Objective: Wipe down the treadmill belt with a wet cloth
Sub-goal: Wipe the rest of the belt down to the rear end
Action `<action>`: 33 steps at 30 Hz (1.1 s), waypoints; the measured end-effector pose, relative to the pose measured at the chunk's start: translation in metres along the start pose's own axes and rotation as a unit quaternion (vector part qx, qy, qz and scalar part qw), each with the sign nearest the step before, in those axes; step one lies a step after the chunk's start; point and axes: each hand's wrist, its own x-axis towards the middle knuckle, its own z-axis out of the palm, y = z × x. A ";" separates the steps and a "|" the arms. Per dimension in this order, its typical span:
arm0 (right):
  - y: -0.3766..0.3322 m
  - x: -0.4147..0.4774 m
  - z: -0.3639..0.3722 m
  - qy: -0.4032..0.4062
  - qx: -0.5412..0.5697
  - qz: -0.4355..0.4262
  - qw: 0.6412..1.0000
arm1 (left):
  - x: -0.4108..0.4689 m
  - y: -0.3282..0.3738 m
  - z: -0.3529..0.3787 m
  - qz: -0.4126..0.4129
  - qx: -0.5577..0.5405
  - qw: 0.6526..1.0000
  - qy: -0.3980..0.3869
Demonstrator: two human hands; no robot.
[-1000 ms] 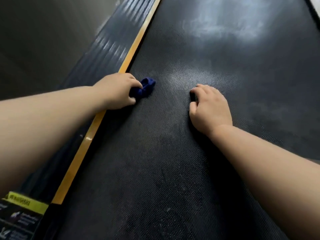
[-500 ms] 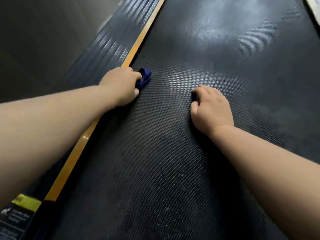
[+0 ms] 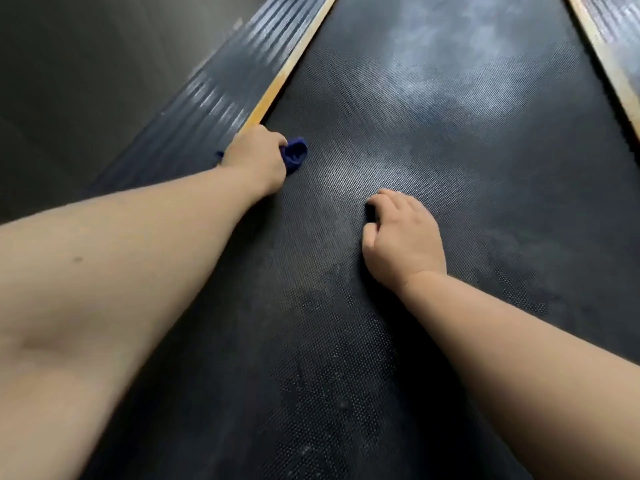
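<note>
Black textured rubber fills most of the frame: the treadmill belt [image 3: 450,168] runs from the bottom edge to the top, its long axis leaning slightly right. It shows pale, hazy patches toward the upper centre and dull speckled marks in the lower middle. Dark floor [image 3: 69,81] takes up the upper left. Between floor and belt lies the ribbed left side rail [image 3: 214,98], edged by a yellow trim strip [image 3: 291,60]; a matching right rail [image 3: 616,26] cuts across the upper right corner.

The right hand [image 3: 401,237] sits at centre frame with its fingers curled under and resting on the belt. It holds nothing that can be seen and looks to be bracing. The left hand [image 3: 258,157], left of centre and higher in the frame, sits at the belt's left edge, against the trim strip. It grips a bunched blue cloth [image 3: 296,152], which pokes out on the hand's right side and touches the belt.

So the cloth lies at the belt's left margin, and nearly all the unwiped width stretches away to its right. The hazy patches lie up-frame, beyond both hands. A stroke across would probably meet the braced right hand unless it moves.
</note>
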 end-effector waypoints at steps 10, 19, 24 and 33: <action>0.000 -0.001 -0.004 0.000 0.026 -0.009 1.000 | -0.144 -0.008 -0.016 0.178 -0.035 0.982 -0.047; -0.070 -0.011 -0.021 -0.104 0.177 -0.156 0.966 | -0.188 -0.054 -0.047 -0.040 -0.210 0.974 0.071; -0.136 -0.016 0.002 -0.170 0.152 -0.198 0.953 | -0.233 -0.089 -0.021 -0.134 -0.077 0.987 -0.036; -0.154 0.018 0.020 -0.100 0.140 -0.132 0.976 | -0.247 -0.093 -0.015 -0.110 -0.067 0.991 -0.024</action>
